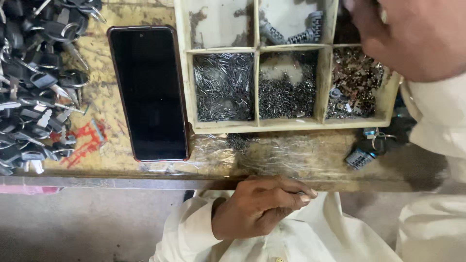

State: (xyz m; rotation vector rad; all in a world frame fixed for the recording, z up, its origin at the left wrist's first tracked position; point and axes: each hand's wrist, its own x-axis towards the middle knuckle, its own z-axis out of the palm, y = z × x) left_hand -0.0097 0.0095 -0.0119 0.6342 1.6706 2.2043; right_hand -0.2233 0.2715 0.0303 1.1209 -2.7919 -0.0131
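My left hand (pixel 257 206) rests against the front edge of the worn wooden bench (pixel 111 111), its fingers curled into a closed fist. Nothing shows inside it. My right hand (pixel 412 36) is raised at the top right, large and blurred, over the right end of a divided wooden tray (pixel 256 125); its fingers are out of sight. The tray's compartments hold thin metal pins (pixel 223 87), tiny dark metal bits (pixel 286 94) and small flat metal pieces (pixel 354 85). A back compartment holds grey ridged parts (pixel 296 30).
A black phone (pixel 149 92) lies face up left of the tray. A heap of black-headed keys (pixel 34 82) fills the left edge. A small dark key fob with a ring (pixel 364 154) lies at the tray's front right. Crinkled clear plastic (pixel 272 150) covers the bench front.
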